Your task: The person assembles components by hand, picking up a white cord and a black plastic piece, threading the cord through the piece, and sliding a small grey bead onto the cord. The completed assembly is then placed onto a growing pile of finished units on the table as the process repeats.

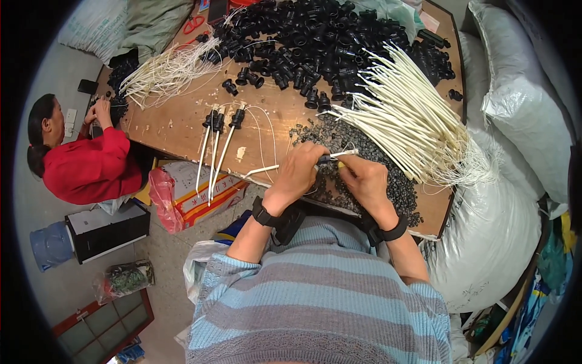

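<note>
My left hand (300, 167) is closed at the near edge of the table, with a white sleeved wire (264, 170) sticking out on its left side. At its fingertips shows a small black plastic piece (325, 159). My right hand (368, 181) pinches close beside it, at a white end (345, 153) of wire or sleeve; the fingers partly hide the join. Under both hands spreads a heap of small dark clips (339, 130). To the left lie several black sockets (237, 119) with white sleeved wires attached.
A large pile of black sockets (297, 42) covers the table's far side. White sleeved wires lie in a bundle (412, 118) at right and thin wires (173, 73) at left. Full white sacks (494, 242) crowd the right. A person in red (91, 161) works at the left.
</note>
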Available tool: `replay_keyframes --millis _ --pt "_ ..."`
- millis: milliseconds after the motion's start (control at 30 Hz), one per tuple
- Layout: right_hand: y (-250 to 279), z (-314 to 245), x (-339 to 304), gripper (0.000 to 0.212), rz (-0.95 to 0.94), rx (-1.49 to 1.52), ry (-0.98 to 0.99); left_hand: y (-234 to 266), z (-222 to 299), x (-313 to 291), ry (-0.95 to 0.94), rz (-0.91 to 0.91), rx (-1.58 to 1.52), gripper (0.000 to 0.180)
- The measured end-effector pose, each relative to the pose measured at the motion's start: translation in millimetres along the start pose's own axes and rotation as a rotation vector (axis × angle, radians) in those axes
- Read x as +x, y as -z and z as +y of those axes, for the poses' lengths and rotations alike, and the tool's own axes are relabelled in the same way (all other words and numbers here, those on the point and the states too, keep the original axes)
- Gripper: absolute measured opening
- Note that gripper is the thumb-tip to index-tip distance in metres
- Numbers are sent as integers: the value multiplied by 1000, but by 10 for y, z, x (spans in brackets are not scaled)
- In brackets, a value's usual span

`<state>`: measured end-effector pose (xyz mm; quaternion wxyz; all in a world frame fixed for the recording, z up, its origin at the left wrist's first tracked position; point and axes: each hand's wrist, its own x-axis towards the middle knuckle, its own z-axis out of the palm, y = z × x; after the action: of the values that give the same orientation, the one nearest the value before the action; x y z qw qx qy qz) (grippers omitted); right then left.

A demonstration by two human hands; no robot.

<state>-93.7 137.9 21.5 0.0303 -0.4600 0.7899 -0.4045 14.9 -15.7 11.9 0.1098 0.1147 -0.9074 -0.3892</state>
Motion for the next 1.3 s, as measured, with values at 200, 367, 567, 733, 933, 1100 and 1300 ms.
replay_keyframes --millis 200,367,567,733,933,1100,1300 --pt "-80 68 -40 18 -72 78 -40 -37 32 19 -59 -34 41 46" --pt "-70 45 -71 23 -173 200 77 37 112 52 42 -273 -30 47" --pt "-53 -27 -104 23 -220 -1 -40 94 51 50 -136 93 -177 23" --pt "-52 -14 -130 18 -136 206 -19 46 25 1 -334 206 -200 21" --pt "-108 -16 -166 15 -118 344 -320 167 -428 122 49 361 66 22" --pt "-80 38 -173 14 -76 317 -348 202 -790 222 232 264 134 28" --pt "-71 107 -180 16 -66 313 -389 186 -768 230 145 338 204 31"
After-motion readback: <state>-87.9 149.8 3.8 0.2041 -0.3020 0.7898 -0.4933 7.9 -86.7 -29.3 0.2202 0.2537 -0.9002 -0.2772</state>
